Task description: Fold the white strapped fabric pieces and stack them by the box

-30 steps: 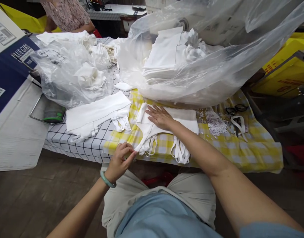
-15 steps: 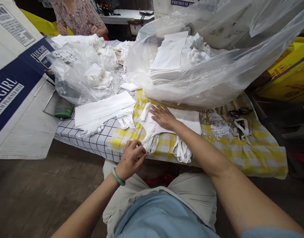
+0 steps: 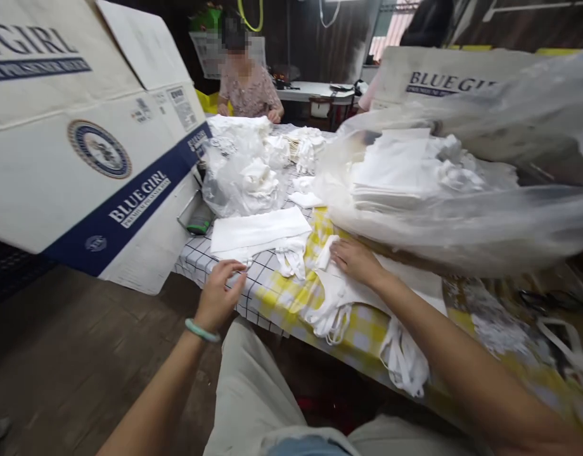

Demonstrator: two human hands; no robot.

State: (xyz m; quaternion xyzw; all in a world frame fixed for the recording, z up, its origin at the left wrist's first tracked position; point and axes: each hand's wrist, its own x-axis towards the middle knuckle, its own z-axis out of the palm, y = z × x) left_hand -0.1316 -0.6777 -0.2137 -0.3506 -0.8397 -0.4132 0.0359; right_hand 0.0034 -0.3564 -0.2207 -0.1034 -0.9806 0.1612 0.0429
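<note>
My right hand (image 3: 360,261) has its fingers bent over the upper left edge of a white strapped garment (image 3: 341,285), where a corner folds up beside the fingertips. The thumb is hidden. White straps (image 3: 405,361) of that pile hang toward the table's front edge. My left hand (image 3: 221,288), with a green bangle on its wrist, is open, fingers loosely curved and thumb apart. It is at the lower left edge of a second white garment pile (image 3: 258,229); whether it touches the straps there I cannot tell.
A large clear plastic bag (image 3: 462,234) holds stacked white cloth (image 3: 391,164). Another bag of white pieces (image 3: 244,183) lies at the back left. A beer carton (image 3: 144,209) stands left. Thread scraps (image 3: 495,323) lie right. A person (image 3: 248,88) sits across the table.
The view has swung left and up. My left hand has moved from the right pile's straps to the left pile. My right hand has gone from flat to bent fingers at the garment's edge.
</note>
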